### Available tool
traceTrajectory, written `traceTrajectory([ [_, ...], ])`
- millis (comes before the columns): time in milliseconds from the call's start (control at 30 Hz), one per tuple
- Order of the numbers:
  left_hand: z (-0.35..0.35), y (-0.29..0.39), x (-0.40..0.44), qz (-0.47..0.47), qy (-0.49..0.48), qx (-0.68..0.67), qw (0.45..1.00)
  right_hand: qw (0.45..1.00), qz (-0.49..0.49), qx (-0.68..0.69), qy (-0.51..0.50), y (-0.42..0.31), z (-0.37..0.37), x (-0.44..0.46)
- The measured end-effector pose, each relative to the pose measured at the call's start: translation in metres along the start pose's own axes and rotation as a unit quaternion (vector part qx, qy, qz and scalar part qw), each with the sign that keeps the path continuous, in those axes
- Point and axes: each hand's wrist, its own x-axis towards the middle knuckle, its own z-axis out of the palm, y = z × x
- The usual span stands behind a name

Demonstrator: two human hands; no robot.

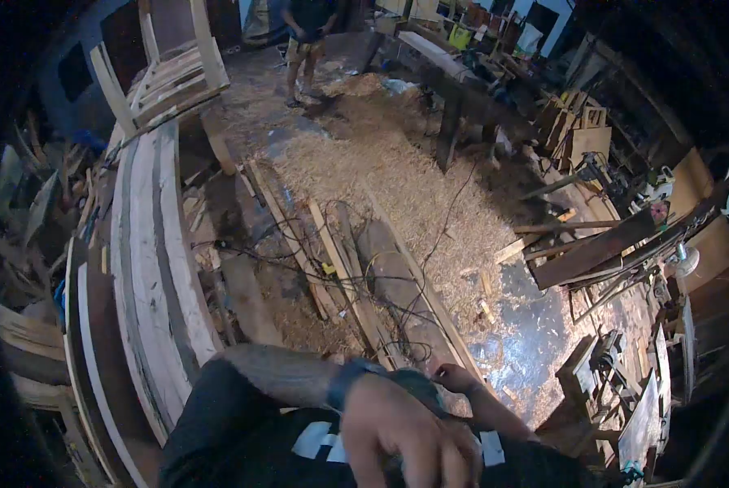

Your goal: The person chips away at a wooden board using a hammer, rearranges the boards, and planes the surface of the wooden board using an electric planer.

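Observation:
My left hand [405, 427] is in front of my dark shirt with white print, a dark band on its wrist. Its fingers point down and are blurred, so what they hold, if anything, does not show. Beyond it, to the right, my right hand [456, 378] is partly hidden, near the lower end of a long pale board [425, 285]. A dark rounded object [417, 382] lies between the two hands; I cannot make out what it is or whether either hand touches it.
Long planks [149, 244] run along the left under a wooden frame [165, 89]. Thin cables [299, 244] cross boards on the floor. Wood shavings [356, 163] cover the middle. Another person [306, 49] stands at the back. Wood pieces [600, 244] and tools crowd the right.

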Motion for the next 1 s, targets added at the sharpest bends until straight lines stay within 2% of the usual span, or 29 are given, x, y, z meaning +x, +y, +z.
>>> traceTrajectory([
  [33,-0.011,-0.003,0.01,0.04,-0.026,-0.004,0.999,0.998,0.025,0.051,0.025,-0.007,-0.004,0.011],
  [100,-0.009,-0.022,0.014,0.112,0.081,-0.018,0.99,0.982,0.071,0.156,0.075,-0.016,-0.008,0.026],
  [167,-0.008,-0.039,-0.001,-0.061,0.145,0.05,0.986,0.99,0.04,0.106,0.08,-0.015,-0.006,0.025],
  [233,-0.035,-0.059,-0.032,-0.177,0.14,0.151,0.962,0.995,0.029,0.082,0.053,-0.006,0.002,0.022],
  [267,-0.056,-0.076,-0.056,-0.203,0.101,0.218,0.949,0.996,0.029,0.071,0.035,0.008,0.012,0.02],
  [300,-0.067,-0.093,-0.096,-0.221,0.148,0.296,0.917,0.997,0.032,0.062,0.016,0.026,0.022,0.019],
  [333,-0.073,-0.115,-0.153,-0.236,0.194,0.371,0.877,0.998,0.038,0.055,0.001,0.045,0.031,0.018],
  [433,-0.065,-0.129,-0.316,-0.54,0.275,0.37,0.704,0.996,0.062,0.048,-0.04,0.087,0.05,0.008],
  [533,-0.019,-0.063,-0.448,-0.772,0.255,0.31,0.493,0.996,0.06,0.042,-0.056,0.12,0.04,0.013],
  [633,0.029,0.036,-0.512,-0.889,0.215,0.23,0.332,0.998,0.028,0.017,-0.056,0.147,0.018,0.029],
  [700,0.049,0.095,-0.522,-0.927,0.178,0.197,0.265,0.998,-0.022,-0.024,-0.058,0.164,0.0,0.046],
  [800,0.08,0.159,-0.519,-0.946,0.157,0.189,0.214,0.981,-0.141,-0.115,-0.068,0.186,-0.038,0.084],
  [833,0.084,0.178,-0.512,-0.944,0.168,0.202,0.198,0.97,-0.184,-0.143,-0.067,0.184,-0.055,0.106],
  [900,0.081,0.221,-0.476,-0.92,0.243,0.259,0.165,0.968,-0.198,-0.143,-0.064,0.173,-0.088,0.164],
  [933,0.086,0.237,-0.469,-0.905,0.295,0.276,0.136,0.993,-0.02,-0.016,-0.118,0.132,-0.116,0.191],
  [967,0.091,0.254,-0.462,-0.884,0.347,0.295,0.109,0.974,0.164,0.103,-0.118,0.094,-0.143,0.221],
  [1000,0.099,0.268,-0.459,-0.86,0.413,0.293,0.069,0.99,0.063,0.018,-0.128,0.074,-0.163,0.256],
])
